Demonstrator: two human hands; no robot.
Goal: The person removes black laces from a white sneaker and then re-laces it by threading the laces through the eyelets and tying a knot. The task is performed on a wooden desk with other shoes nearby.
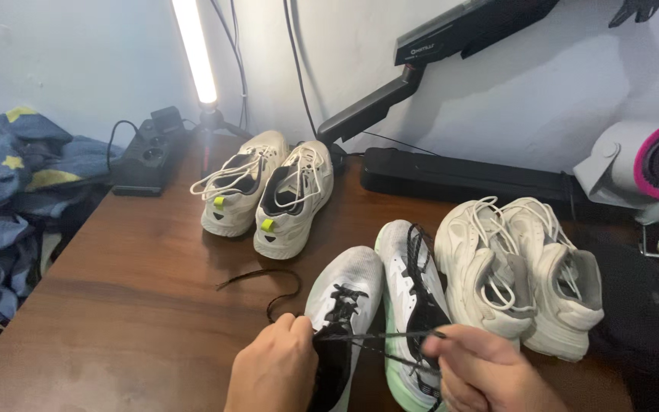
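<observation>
Black lace (379,335) taut, between both hands

Dark wooden table (139,290) carries three sneaker pairs (268,191), perhaps a power strip (146,156).

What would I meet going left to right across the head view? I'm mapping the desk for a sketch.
Blue patterned cloth → black power strip → cream sneakers with yellow tabs → white sneakers with black laces → chunky cream sneakers → white device with pink ring.
</observation>
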